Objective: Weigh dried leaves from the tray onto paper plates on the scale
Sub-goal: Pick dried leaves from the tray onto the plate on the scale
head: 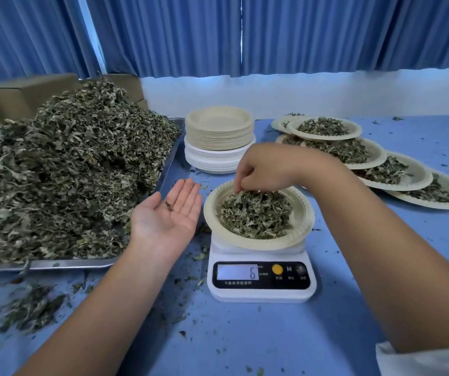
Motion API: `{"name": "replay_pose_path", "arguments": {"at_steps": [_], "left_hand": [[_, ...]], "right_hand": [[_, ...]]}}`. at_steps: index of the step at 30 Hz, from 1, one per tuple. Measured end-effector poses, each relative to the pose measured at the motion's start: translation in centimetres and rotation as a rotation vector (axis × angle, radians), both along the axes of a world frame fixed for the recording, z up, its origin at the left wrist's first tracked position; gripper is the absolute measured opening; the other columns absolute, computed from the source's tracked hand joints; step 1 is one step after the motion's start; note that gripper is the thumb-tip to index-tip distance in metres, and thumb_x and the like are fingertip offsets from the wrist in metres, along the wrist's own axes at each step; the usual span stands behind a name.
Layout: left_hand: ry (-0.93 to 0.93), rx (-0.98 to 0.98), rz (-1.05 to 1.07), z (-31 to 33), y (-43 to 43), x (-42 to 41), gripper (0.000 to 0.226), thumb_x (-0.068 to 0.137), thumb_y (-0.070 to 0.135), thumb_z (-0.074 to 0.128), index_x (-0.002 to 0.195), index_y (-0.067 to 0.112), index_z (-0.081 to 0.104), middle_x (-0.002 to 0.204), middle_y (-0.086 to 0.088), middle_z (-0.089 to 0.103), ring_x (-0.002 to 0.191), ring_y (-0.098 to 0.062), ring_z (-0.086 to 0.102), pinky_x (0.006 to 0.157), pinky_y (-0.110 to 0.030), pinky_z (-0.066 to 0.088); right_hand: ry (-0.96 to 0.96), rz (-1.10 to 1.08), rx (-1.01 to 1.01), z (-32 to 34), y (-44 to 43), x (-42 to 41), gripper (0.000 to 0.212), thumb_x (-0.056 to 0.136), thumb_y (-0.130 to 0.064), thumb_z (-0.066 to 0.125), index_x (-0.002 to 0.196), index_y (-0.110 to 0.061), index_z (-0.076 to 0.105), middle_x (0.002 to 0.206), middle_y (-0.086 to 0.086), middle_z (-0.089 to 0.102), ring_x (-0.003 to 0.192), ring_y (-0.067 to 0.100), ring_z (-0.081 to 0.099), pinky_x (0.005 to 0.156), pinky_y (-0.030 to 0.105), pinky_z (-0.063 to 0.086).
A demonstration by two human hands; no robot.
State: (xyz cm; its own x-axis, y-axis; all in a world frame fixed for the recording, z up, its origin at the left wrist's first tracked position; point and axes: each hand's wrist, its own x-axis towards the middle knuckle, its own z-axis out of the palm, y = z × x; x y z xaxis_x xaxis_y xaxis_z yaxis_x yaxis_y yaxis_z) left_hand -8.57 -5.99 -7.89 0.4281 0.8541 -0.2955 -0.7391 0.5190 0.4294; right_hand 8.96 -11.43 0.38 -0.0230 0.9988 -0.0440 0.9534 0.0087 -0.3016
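Observation:
A white digital scale (pixel 261 280) stands on the blue table, its display showing a 6. On it rests a paper plate (pixel 212 213) filled with dried leaves (pixel 255 215). My right hand (pixel 264 169) hovers over the plate's far edge, its fingertips curled down and pinching leaves there. My left hand (pixel 167 213) lies palm up and flat just left of the plate, with a small leaf scrap on the palm. A metal tray (pixel 63 264) at the left carries a big heap of dried leaves (pixel 68 164).
A stack of empty paper plates (pixel 219 139) stands behind the scale. Several filled plates (pixel 375 161) overlap in a row at the right. Cardboard boxes (pixel 25 96) sit behind the tray. Leaf crumbs litter the blue tabletop (pixel 272 337). Blue curtains hang at the back.

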Motion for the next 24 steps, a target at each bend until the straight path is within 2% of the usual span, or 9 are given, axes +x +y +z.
{"name": "replay_pose_path", "arguments": {"at_steps": [2, 3, 4, 6, 13, 16, 19, 22, 24], "left_hand": [[-0.011, -0.002, -0.003, 0.0, 0.0, -0.1, 0.047, 0.102, 0.030, 0.031, 0.110, -0.006, 0.060, 0.101, -0.021, 0.070, 0.110, -0.033, 0.061, 0.095, -0.042, 0.046], [-0.015, -0.003, -0.004, 0.0, 0.1, -0.1, 0.048, 0.101, 0.031, 0.031, 0.110, -0.006, 0.060, 0.102, -0.021, 0.070, 0.109, -0.033, 0.061, 0.095, -0.043, 0.047], [-0.018, -0.005, -0.003, 0.0, 0.1, -0.2, 0.048, 0.101, 0.032, 0.031, 0.111, -0.006, 0.060, 0.102, -0.022, 0.070, 0.109, -0.033, 0.061, 0.094, -0.043, 0.047], [-0.018, -0.006, -0.003, 0.0, 0.1, -0.2, 0.049, 0.101, 0.034, 0.032, 0.111, -0.006, 0.060, 0.103, -0.022, 0.070, 0.108, -0.033, 0.062, 0.092, -0.043, 0.047], [-0.010, -0.002, 0.000, 0.0, 0.0, -0.2, 0.051, 0.100, 0.037, 0.032, 0.111, -0.005, 0.060, 0.102, -0.021, 0.070, 0.104, -0.033, 0.063, 0.090, -0.043, 0.049], [-0.005, -0.003, 0.000, 0.1, 0.0, -0.2, 0.051, 0.100, 0.037, 0.033, 0.111, -0.005, 0.060, 0.103, -0.021, 0.070, 0.105, -0.033, 0.063, 0.091, -0.042, 0.049], [-0.006, -0.004, -0.001, 0.1, 0.0, -0.2, 0.051, 0.100, 0.037, 0.033, 0.111, -0.005, 0.060, 0.103, -0.021, 0.070, 0.105, -0.032, 0.063, 0.092, -0.042, 0.049], [-0.012, -0.007, -0.003, 0.1, -0.1, -0.2, 0.051, 0.100, 0.037, 0.034, 0.111, -0.005, 0.060, 0.105, -0.021, 0.069, 0.107, -0.033, 0.062, 0.096, -0.042, 0.047], [-0.014, -0.009, -0.003, 0.2, -0.1, -0.2, 0.051, 0.100, 0.037, 0.034, 0.111, -0.005, 0.060, 0.105, -0.021, 0.069, 0.107, -0.033, 0.062, 0.097, -0.042, 0.047]], "right_hand": [[0.091, -0.025, 0.020, 0.3, -0.1, 0.1, 0.026, 0.091, -0.010, 0.050, 0.089, -0.021, 0.074, 0.078, -0.007, 0.071, 0.063, -0.007, 0.060, 0.052, 0.008, 0.045], [0.129, -0.039, 0.039, 0.4, -0.1, 0.2, 0.027, 0.090, -0.009, 0.049, 0.088, -0.020, 0.073, 0.083, -0.004, 0.073, 0.071, 0.001, 0.065, 0.058, 0.014, 0.051], [0.149, -0.051, 0.067, 0.6, -0.2, 0.4, 0.027, 0.090, -0.008, 0.048, 0.087, -0.020, 0.072, 0.085, -0.002, 0.073, 0.077, 0.008, 0.067, 0.063, 0.021, 0.053], [0.164, -0.068, 0.113, 0.7, -0.2, 0.6, 0.028, 0.090, -0.007, 0.048, 0.086, -0.019, 0.072, 0.085, -0.001, 0.073, 0.079, 0.012, 0.067, 0.067, 0.025, 0.055], [0.168, -0.035, -0.001, -0.6, 0.3, 0.0, 0.031, 0.092, -0.006, 0.044, 0.088, -0.016, 0.074, 0.084, -0.003, 0.072, 0.073, 0.001, 0.065, 0.061, 0.011, 0.051], [0.145, -0.038, 0.010, -0.8, 0.5, 0.1, 0.031, 0.092, -0.007, 0.044, 0.087, -0.018, 0.073, 0.085, -0.004, 0.072, 0.079, 0.006, 0.066, 0.065, 0.014, 0.049], [0.185, -0.055, 0.067, -0.3, 0.4, 0.1, 0.031, 0.091, -0.005, 0.043, 0.086, -0.016, 0.071, 0.083, 0.000, 0.072, 0.071, 0.007, 0.064, 0.057, 0.014, 0.048], [0.217, -0.030, 0.097, 0.0, 0.1, -0.5, 0.030, 0.090, -0.006, 0.043, 0.081, -0.017, 0.070, 0.079, -0.001, 0.071, 0.063, 0.005, 0.061, 0.048, 0.008, 0.043], [0.235, -0.008, 0.097, 0.0, 0.0, -1.2, 0.029, 0.090, -0.007, 0.044, 0.080, -0.017, 0.069, 0.077, 0.000, 0.070, 0.062, 0.005, 0.060, 0.047, 0.008, 0.042]]}}
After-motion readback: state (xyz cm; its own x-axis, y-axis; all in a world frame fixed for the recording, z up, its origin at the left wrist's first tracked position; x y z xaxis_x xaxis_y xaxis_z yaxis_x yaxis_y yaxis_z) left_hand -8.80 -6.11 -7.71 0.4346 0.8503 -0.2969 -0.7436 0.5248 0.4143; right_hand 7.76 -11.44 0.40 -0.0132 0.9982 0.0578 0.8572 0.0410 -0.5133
